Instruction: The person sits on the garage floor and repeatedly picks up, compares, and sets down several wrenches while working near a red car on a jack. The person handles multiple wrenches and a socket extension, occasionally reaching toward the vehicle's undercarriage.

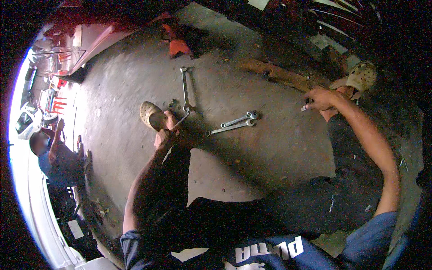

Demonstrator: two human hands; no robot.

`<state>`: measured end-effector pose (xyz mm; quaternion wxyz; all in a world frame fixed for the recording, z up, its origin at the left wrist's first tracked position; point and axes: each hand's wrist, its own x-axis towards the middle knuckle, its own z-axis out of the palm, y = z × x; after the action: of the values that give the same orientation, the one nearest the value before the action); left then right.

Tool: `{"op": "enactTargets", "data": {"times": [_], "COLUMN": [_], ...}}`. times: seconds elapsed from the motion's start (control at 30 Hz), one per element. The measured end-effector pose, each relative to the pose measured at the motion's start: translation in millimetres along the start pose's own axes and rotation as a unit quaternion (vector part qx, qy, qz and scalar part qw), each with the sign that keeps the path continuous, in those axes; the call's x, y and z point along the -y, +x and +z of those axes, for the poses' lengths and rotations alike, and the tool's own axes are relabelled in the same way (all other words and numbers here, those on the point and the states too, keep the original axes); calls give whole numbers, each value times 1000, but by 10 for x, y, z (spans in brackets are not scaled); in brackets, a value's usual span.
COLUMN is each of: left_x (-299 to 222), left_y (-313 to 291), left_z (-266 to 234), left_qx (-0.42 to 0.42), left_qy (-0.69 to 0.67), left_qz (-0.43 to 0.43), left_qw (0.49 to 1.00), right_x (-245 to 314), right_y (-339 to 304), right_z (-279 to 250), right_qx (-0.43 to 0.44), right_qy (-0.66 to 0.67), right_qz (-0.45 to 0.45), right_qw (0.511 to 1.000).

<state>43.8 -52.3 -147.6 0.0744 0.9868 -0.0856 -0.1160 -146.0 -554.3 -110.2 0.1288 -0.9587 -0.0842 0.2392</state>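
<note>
Close to my left clog (150,113), my left hand (164,137) is closed around a slim shiny metal tool (181,120). The tool's far end reaches the lower end of a long combination wrench (184,87) on the floor. Right of it, two more wrenches lie close together, a shorter one (234,122) and a longer one (231,128). My right hand (320,99) hangs in front of my right clog (362,77) with its fingers curled together. Something small and pale shows at its fingertips, too small to name.
A worn wooden plank (283,76) lies on the concrete floor (216,171) beyond my right hand. An orange-red object (179,47) stands at the far side. Another person (60,157) is low down at the left, with a parked car (29,120) behind.
</note>
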Motion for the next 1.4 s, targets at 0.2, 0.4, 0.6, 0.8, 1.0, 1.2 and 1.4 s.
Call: {"op": "enactTargets", "data": {"times": [0.2,0.4,0.6,0.8,1.0,1.2,1.4], "left_x": [45,-17,-8,123,55,47,-2], "left_y": [-32,-42,74,63,18,-31,145], "left_z": [-56,-102,-65,-57,-60,-56,71], "left_qx": [-17,-66,6,54,49,49,60], "left_qy": [12,31,46,53,60,68,63], "left_qz": [-19,-49,-38,-13,3,12,45], "left_qw": [1000,996,998,997,997,996,995], "right_x": [-8,-88,-216,-54,31,-4,51], "right_y": [-78,-289,-50,119,114,81,132], "right_z": [-66,-43,-120,-101,-188,-116,-98], "right_qx": [39,-1,18,-2,56,1,1], "right_qy": [43,-25,-36,-59,-105,-68,-109], "right_qz": [70,112,108,79,78,94,67], "right_qw": [996,993,993,995,990,993,992]}}
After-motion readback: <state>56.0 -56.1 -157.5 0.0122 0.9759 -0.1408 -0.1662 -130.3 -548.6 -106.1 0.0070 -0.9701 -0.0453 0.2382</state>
